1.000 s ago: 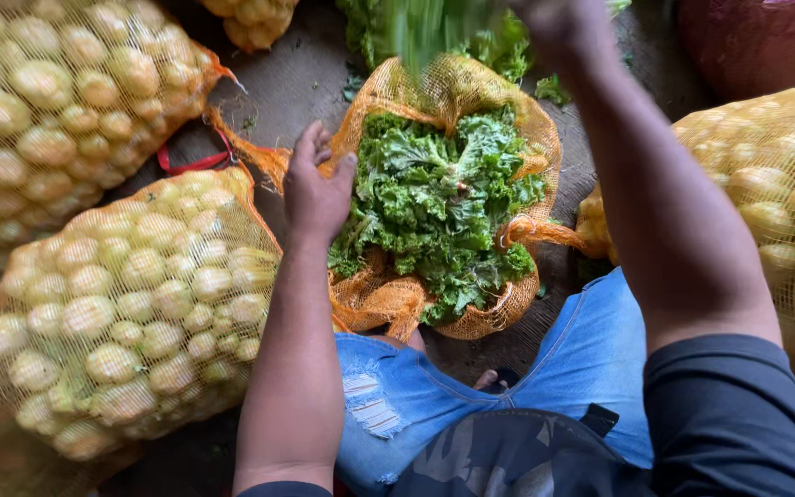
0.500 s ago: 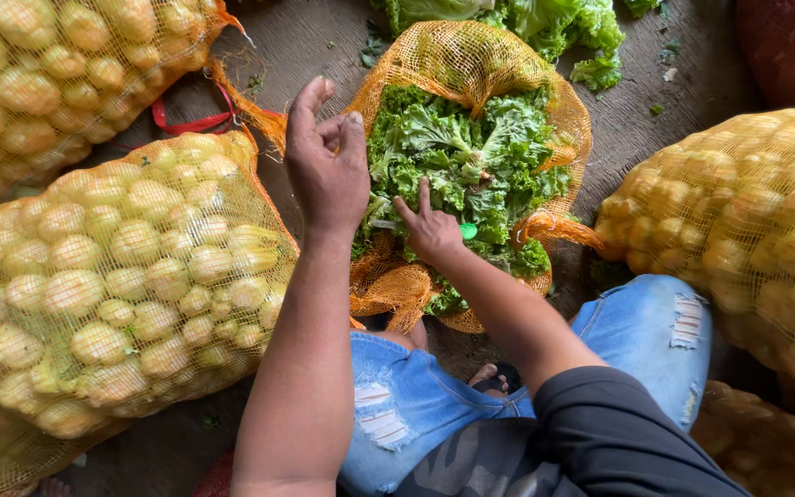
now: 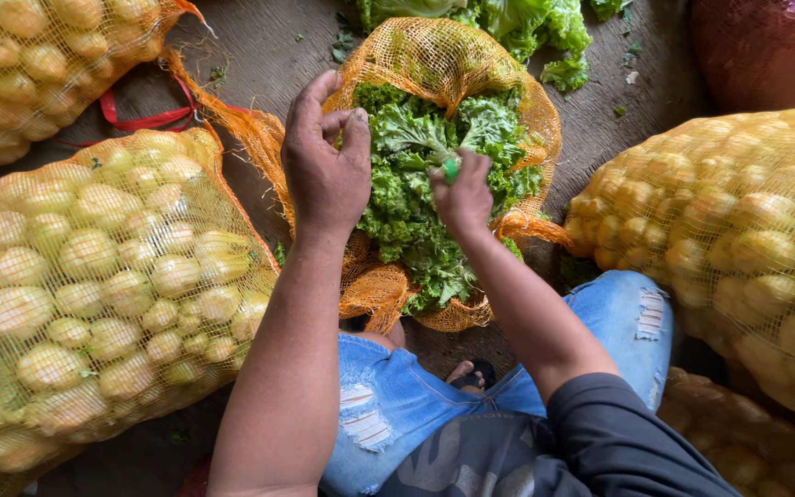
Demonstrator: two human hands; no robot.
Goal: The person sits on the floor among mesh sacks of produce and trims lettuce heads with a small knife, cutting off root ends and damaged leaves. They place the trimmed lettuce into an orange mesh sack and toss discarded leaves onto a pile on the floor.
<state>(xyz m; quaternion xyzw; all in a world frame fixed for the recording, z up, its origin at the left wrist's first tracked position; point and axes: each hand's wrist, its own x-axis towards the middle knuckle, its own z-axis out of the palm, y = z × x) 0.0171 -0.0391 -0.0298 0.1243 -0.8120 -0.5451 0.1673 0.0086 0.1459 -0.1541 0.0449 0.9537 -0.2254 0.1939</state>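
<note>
The leafy greens sit packed in the open mouth of an orange mesh sack on the floor, just in front of my knees. My right hand presses down into the middle of them, fingers curled together around what looks like a small green stalk end, knuckles up. My left hand is at the sack's left rim, thumb and fingers pinched on the mesh edge, holding the mouth wide.

To do this well, I judge I should keep the rim pulled taut with my left hand so the mesh does not fold over the leaves, and push with the flat of my right hand rather than the tips, since these leaves bruise and tear easily.

Beyond the sack, more loose greens lie at the top. 2 big mesh sacks of pale round produce flank me: the left sack and the right sack, with another sack at upper left.
</note>
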